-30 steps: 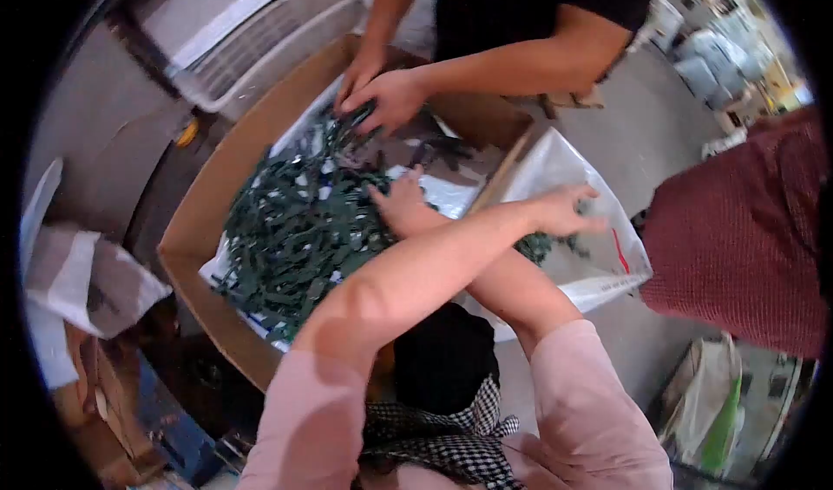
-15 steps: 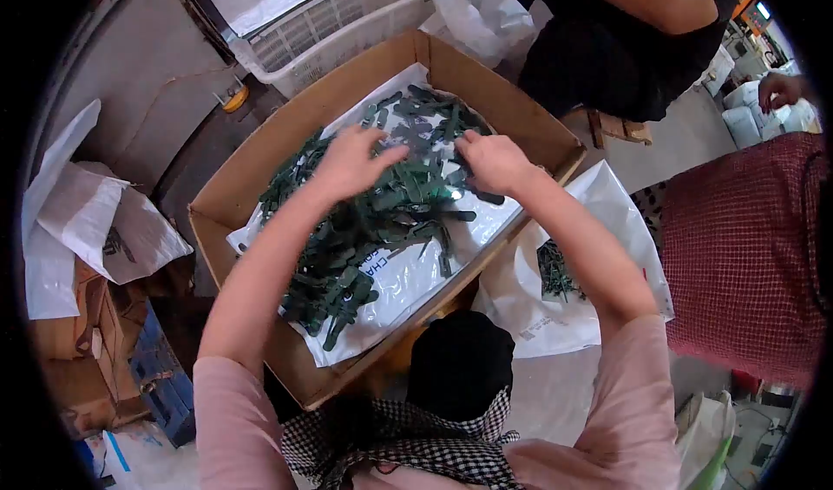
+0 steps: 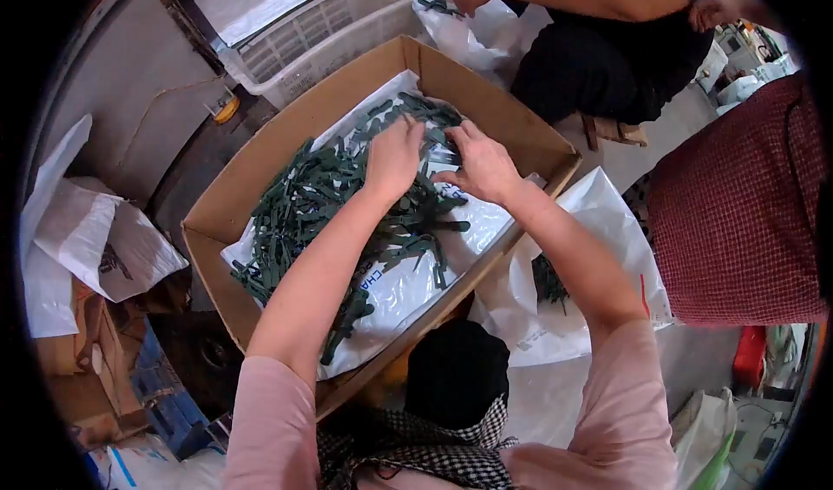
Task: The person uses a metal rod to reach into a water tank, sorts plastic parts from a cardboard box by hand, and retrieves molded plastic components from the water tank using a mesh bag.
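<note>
A wide cardboard box [image 3: 227,191] is in front of me, lined with a white plastic sheet [image 3: 408,290] that bears blue print. Many small dark green flat strip-like pieces [image 3: 304,191] lie heaped on the sheet; their exact kind I cannot make out. My left hand [image 3: 395,159] is over the heap near the far end, fingers stretched down among the pieces. Beside it, my right hand [image 3: 482,165] has its fingers extended and thumb apart, at the right edge of the heap. I see nothing gripped in either hand.
A white bag [image 3: 581,329] with dark green pieces stands right of the box. Beyond it are a white plastic crate [image 3: 321,65] and a seated co-worker [image 3: 599,65] with hands at another white bag [image 3: 477,35]. A dark red checked cloth bundle [image 3: 737,212] is at right.
My left hand has moved right, closer to my right hand. The heap's pieces have shifted, spreading to the left. The co-worker's hand now reaches into the far bag, where green pieces show.
</note>
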A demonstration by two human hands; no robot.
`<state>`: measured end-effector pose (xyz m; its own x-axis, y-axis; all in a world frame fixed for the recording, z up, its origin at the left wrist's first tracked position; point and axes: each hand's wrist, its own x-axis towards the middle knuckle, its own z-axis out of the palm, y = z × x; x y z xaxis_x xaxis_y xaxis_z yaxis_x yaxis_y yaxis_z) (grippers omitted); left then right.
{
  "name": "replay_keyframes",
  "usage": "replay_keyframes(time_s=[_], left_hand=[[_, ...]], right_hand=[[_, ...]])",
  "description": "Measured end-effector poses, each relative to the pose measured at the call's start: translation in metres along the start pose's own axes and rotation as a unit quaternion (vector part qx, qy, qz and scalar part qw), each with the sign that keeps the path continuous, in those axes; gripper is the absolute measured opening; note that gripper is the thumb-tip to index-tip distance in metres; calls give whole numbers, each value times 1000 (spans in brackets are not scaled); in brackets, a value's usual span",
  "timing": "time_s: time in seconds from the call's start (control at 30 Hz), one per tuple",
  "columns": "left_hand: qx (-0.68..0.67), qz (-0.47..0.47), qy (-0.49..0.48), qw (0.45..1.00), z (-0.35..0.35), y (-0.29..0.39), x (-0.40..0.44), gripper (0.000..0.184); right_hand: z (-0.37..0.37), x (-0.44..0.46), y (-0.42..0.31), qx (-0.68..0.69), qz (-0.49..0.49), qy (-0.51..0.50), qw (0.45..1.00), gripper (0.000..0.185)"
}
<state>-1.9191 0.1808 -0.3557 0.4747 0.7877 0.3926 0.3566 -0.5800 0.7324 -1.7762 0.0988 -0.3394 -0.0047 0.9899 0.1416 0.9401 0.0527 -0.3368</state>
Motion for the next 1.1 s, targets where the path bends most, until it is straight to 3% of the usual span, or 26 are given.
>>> replay_keyframes(time_s=[0.03, 0.07, 0.1, 0.13, 0.17, 0.2, 0.23, 0.27, 0.3, 0.33, 0.37, 0.4, 0.43, 0.5, 0.57, 0.6, 0.63, 0.7, 0.73, 0.8, 0.9, 0.93, 0.97, 1.0, 1.03, 1.1], left_hand=[[-44, -38, 37, 998, 0, -1, 4, 26], [-166, -132, -49, 976, -4, -5, 11, 26], [-165, -135, -49, 976, -4, -9, 11, 26], [-446, -189, -106, 868, -2, -13, 9, 26], [-685, -223, -150, 677, 0, -15, 6, 26], [-729, -276, -123, 614, -6, 9, 0, 25], [-729, -275, -123, 615, -6, 12, 1, 25], [-720, -250, -133, 634, -7, 14, 3, 25], [-709, -229, -143, 652, -7, 14, 2, 24], [-666, -204, -145, 702, -7, 7, 4, 22], [-667, -206, -146, 701, -4, 5, 2, 22], [-344, -121, -162, 917, -6, 12, 1, 20], [34, -18, -152, 988, -6, 18, -1, 17], [130, 81, -92, 984, -5, 10, -6, 14], [205, 263, 9, 943, -17, -9, -6, 12], [226, 199, 6, 954, -25, -12, -7, 14], [227, 199, 7, 953, -31, -20, -4, 14], [103, -34, -8, 994, -42, -35, -4, 19], [98, -68, -12, 993, -47, -39, -4, 21], [66, -54, -3, 996, -37, -56, -8, 20], [-39, -92, 20, 995, -35, -52, -4, 18], [-149, -136, -41, 979, -37, -52, -7, 18], [-257, -177, -102, 945, -39, -52, -10, 20], [-189, -204, -198, 940, -42, -51, -11, 21], [-190, -204, -195, 940, -42, -45, -13, 21], [25, -48, -198, 979, -35, -22, -18, 20]], right_hand=[[0, 4, 1, 0, -2, 0, 1000, 72], [2, 7, 2, 90, -38, 59, 994, 85], [4, 9, 3, 180, -71, 115, 974, 98], [4, 13, 5, 233, -64, 90, 966, 113], [3, 14, 7, 234, -62, 89, 966, 113], [-3, 17, 5, 366, -69, 34, 927, 109], [-6, 19, 3, 489, -76, -20, 869, 105], [-5, 20, 3, 462, -88, -22, 882, 84], [-3, 21, 5, 465, -86, -24, 881, 84], [-1, 22, 9, 323, -18, -76, 943, 72], [1, 23, 13, 169, 48, -124, 977, 61], [6, 23, 12, 169, 50, -125, 976, 61], [13, 24, 8, 104, 74, -111, 986, 56], [28, 23, 6, 38, 98, -97, 990, 51], [40, 23, 9, -81, 124, -171, 974, 59], [33, 16, 3, -119, 77, -206, 968, 62], [49, 4, 5, -189, 37, -117, 974, 69], [62, 5, 13, -163, -23, -61, 985, 52], [73, 9, 14, -161, -24, -60, 985, 52], [101, 19, 14, -76, 42, -344, 935, 33], [104, 33, 18, -206, -87, -239, 945, 19], [91, 38, 17, -102, -22, -167, 981, 14], [78, 39, 17, -23, -55, -113, 992, 14], [59, 38, 5, 13, -82, -82, 993, 14], [41, 38, -7, 50, -109, -50, 991, 15], [13, 36, -25, 87, -117, -28, 989, 20]])
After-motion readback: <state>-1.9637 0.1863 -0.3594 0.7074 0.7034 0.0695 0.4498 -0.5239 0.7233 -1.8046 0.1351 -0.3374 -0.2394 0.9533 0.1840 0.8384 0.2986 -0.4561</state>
